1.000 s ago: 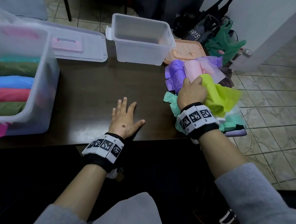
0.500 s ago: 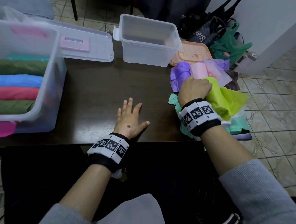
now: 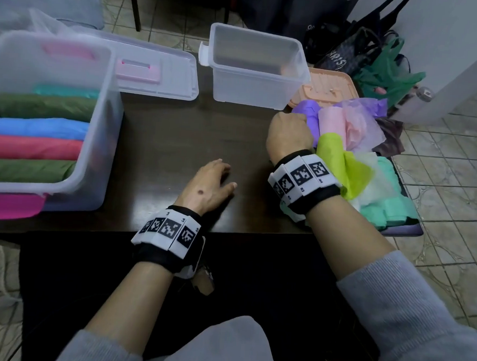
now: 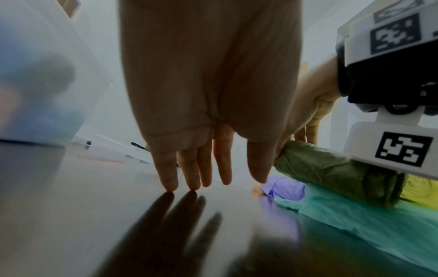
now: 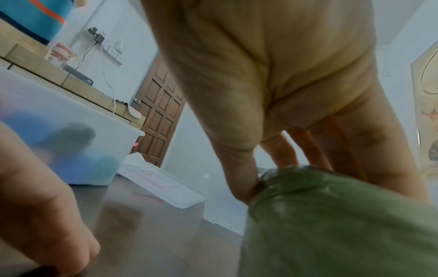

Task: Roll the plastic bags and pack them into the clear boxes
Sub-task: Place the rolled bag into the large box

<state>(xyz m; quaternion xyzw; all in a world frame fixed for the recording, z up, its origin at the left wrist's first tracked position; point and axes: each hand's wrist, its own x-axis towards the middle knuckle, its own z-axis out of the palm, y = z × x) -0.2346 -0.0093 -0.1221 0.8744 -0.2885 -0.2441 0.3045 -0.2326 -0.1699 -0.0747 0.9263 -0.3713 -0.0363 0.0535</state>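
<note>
My right hand is closed in a fist round one end of a rolled lime-green bag, at the left edge of a pile of loose bags. The left wrist view shows this green roll held just above a flat teal bag. It fills the lower right of the right wrist view as a green roll under my right hand's fingers. My left hand holds nothing; its fingertips touch the dark table. An empty small clear box stands behind.
A large clear box at the left holds several rolled bags in green, blue, red and teal. Its lid lies behind it. A peach lid sits behind purple and pink bags. Shopping bags stand on the floor beyond.
My right hand went from lying flat on the pile to gripping the green roll and drawing it toward the table's middle. My left hand rose from flat to resting on its fingertips.
</note>
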